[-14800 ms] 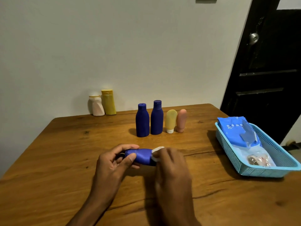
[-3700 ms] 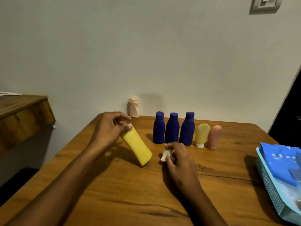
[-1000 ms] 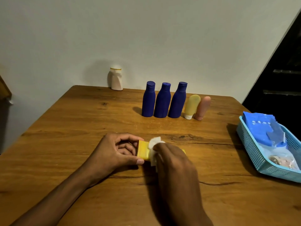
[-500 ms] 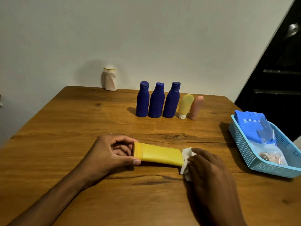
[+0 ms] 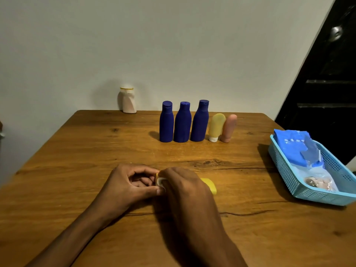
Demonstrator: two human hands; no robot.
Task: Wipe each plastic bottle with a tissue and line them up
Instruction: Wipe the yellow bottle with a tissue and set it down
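Note:
A yellow bottle [image 5: 209, 185] lies on its side on the wooden table [image 5: 77, 155], mostly hidden under my hands. My left hand [image 5: 128, 185] grips its cap end with curled fingers. My right hand [image 5: 185, 186] holds a white tissue [image 5: 160, 182] against the bottle near the cap. At the back stand three dark blue bottles [image 5: 182, 125] in a row, then a pale yellow tube [image 5: 216, 127] and a pink tube [image 5: 228, 128]. A white bottle [image 5: 127, 100] stands alone by the wall.
A light blue basket [image 5: 289, 174] at the table's right edge holds a blue tissue pack [image 5: 294, 145] and a clear packet. A dark door is behind it on the right. The wall runs along the table's far edge.
My right hand has slid the tissue leftward along the yellow bottle, from its base end back to the cap end. My left hand keeps its grip on the cap.

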